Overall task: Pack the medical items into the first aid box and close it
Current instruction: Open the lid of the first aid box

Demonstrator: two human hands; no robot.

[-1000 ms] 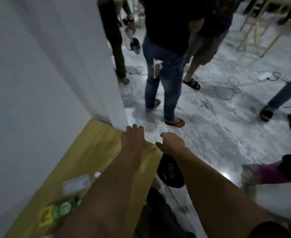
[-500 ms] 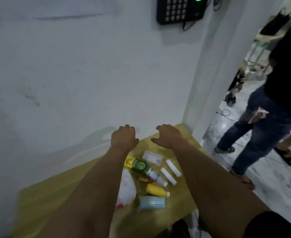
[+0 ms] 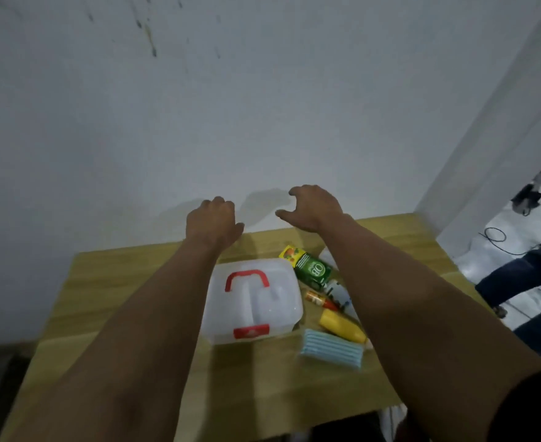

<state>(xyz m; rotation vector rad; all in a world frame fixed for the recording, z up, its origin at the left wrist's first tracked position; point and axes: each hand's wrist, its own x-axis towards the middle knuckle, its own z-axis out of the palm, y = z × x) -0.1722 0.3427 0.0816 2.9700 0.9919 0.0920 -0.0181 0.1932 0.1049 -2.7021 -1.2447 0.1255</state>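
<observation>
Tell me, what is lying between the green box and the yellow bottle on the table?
In the head view, a small orange-and-red tube lies between the green box and the yellow bottle, beside the first aid box.

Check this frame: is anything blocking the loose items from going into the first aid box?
Yes. The first aid box has its lid down, red handle on top and red latch at the front, so that lid stands in the way. The green box, yellow bottle and blue masks lie beside it. Both hands hover beyond, holding nothing.
</observation>
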